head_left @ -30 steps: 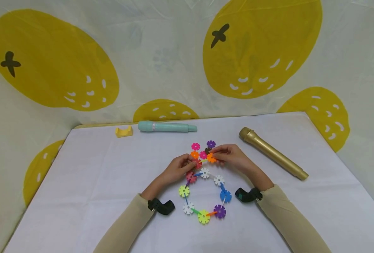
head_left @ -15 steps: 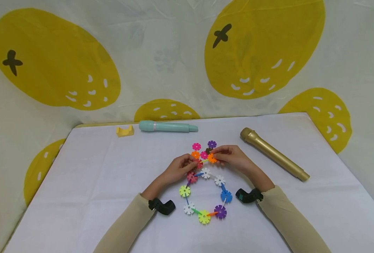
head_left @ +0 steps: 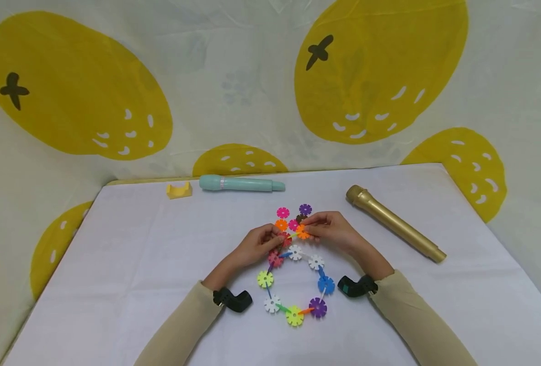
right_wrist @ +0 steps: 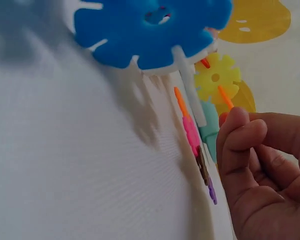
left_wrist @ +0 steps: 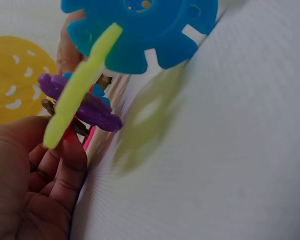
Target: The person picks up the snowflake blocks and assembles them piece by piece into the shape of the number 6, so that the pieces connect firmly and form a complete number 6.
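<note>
Slotted plastic snowflake discs form a joined ring in front of me, with a purple disc (head_left: pixel 318 307) and a blue disc (head_left: pixel 326 285) on its right side. At the ring's far end, my left hand (head_left: pixel 257 245) pinches a red disc (head_left: pixel 286 239) between thumb and fingers. My right hand (head_left: pixel 336 233) pinches an orange disc (head_left: pixel 303 232). Between these two is a yellow disc (right_wrist: pixel 216 79), seen edge-on from the head and face-on in the right wrist view, slotted to the orange one. Fingers partly cover the red and orange discs.
Loose discs lie just beyond my hands, including a pink disc (head_left: pixel 283 212) and a purple one. Behind them are a teal microphone (head_left: pixel 243 183) and a yellow U-shaped block (head_left: pixel 179 190). A gold microphone (head_left: pixel 395 223) lies to the right. Patterned cloth (head_left: pixel 243 101) hangs behind the table.
My right hand has shifted slightly toward the left hand and nearer to me, with the orange disc still pinched. The left hand keeps its grip on the red disc.
</note>
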